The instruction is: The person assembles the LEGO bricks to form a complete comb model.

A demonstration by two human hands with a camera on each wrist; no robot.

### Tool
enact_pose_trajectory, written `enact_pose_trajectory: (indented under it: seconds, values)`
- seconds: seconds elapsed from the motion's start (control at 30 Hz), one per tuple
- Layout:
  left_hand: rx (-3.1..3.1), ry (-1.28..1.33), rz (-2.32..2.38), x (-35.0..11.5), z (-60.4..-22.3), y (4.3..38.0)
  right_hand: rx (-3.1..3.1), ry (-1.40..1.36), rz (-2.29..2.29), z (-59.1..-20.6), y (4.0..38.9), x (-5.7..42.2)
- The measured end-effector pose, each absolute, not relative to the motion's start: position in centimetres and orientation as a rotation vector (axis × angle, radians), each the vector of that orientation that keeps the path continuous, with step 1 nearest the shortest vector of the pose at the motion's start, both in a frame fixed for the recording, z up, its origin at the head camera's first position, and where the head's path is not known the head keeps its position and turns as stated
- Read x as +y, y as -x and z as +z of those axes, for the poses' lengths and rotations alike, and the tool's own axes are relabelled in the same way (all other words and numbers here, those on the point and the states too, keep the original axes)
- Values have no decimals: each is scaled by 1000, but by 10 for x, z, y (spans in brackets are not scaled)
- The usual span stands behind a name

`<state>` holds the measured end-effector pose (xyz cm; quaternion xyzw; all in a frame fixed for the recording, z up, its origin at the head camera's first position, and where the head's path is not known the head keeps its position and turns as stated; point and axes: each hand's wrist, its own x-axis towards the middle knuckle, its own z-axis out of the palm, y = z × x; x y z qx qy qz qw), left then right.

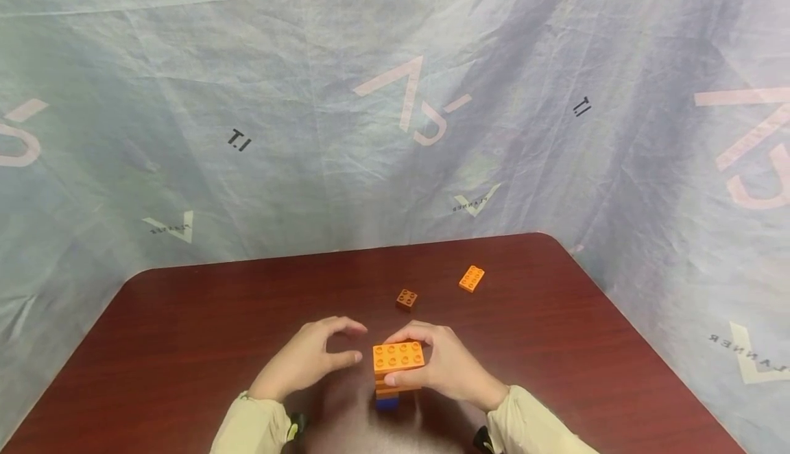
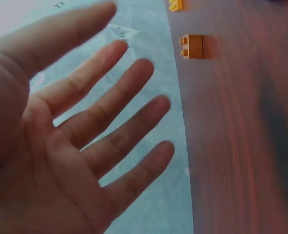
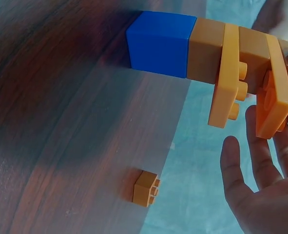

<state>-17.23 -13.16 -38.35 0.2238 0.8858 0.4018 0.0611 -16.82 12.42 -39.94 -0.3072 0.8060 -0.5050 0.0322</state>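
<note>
A person in pale sleeves [image 1: 249, 426] works over a reddish-brown worktop [image 1: 216, 324] against a backdrop of printed cloth [image 1: 278, 97]. From where I stand, the left hand [image 1: 308, 358] comes first, fingers spread, holding nothing, its thumb tip pointing at the toy-block tower [image 1: 398, 356] just to its right without touching it.

The tower rises in the middle, well short of the worktop's far edge, its long axis upright. A blue block [image 1: 387, 403] forms its foot, with brown blocks and orange slabs alternating above; the topmost slab [image 1: 407, 348] runs its long side left to right, studs up.

Just beyond the tower, toward the far edge, a loose brown block [image 1: 407, 299] lies studs up, nearer the right hand than the left.

On the tower's right side, the right hand [image 1: 453, 365] grasps its upper part, thumb across the near face and fingers round the back. With the left hand free and the right one on the tower, that short span between left thumb and tower looks like the relation that counts.

Farthest right, a loose orange slab [image 1: 472, 279] lies flat near the worktop's far right corner.
</note>
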Motion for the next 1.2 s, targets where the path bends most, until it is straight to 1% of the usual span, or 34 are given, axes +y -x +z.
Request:
enact_pose_trajectory:
  seconds: [0.17, 0.37, 0.5, 0.8, 1.2]
  values:
    - [2839, -606, 1110, -118, -387, 197, 2503, 988, -1531, -400, 169, 124]
    - [2858, -556, 1103, -99, -404, 236, 2497, 977, -1511, -399, 169, 124]
    - [2874, -516, 1061, -90, -414, 252, 2496, 982, -1501, -398, 168, 123]
    - [2936, -546, 965, -69, -422, 270, 2540, 988, -1477, -400, 168, 123]
    - [2920, -573, 933, -55, -428, 285, 2530, 1017, -1491, -402, 169, 125]
